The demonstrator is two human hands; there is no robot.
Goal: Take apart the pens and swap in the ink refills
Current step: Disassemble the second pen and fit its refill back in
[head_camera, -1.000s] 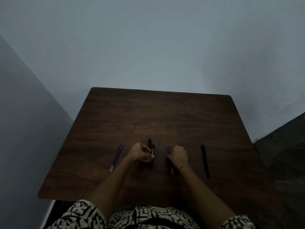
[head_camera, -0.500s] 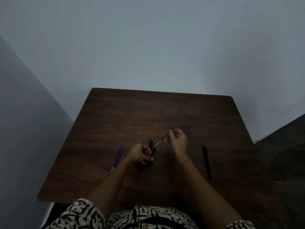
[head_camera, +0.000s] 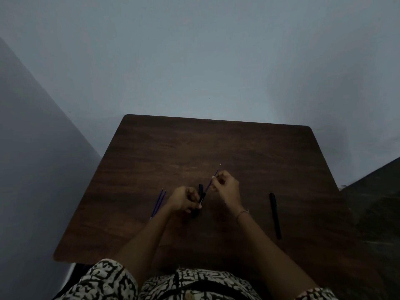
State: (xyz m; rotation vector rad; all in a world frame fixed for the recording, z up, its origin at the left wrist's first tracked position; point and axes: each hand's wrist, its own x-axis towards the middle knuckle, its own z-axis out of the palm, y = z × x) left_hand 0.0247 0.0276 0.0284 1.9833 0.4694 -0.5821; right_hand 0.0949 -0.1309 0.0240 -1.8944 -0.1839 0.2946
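Note:
My left hand [head_camera: 183, 200] grips a black pen barrel [head_camera: 202, 197] just above the table, its open end pointing up and right. My right hand [head_camera: 226, 188] pinches a thin blue ink refill [head_camera: 211, 182] whose lower end meets the barrel's mouth; its tip points away to the upper right. Another black pen part [head_camera: 200, 188] lies on the table just behind the barrel. Two blue refills [head_camera: 158, 201] lie side by side left of my left hand. A whole black pen [head_camera: 275, 215] lies to the right.
The brown wooden table [head_camera: 216, 148] stands against a pale wall, with its left edge near a second wall. A dark floor area [head_camera: 378, 202] shows at the right. My patterned clothing [head_camera: 129, 282] fills the bottom edge.
My right hand picked the refill up from the table and turned it; its lower end now sits at the mouth of the barrel in my left hand, which rose slightly.

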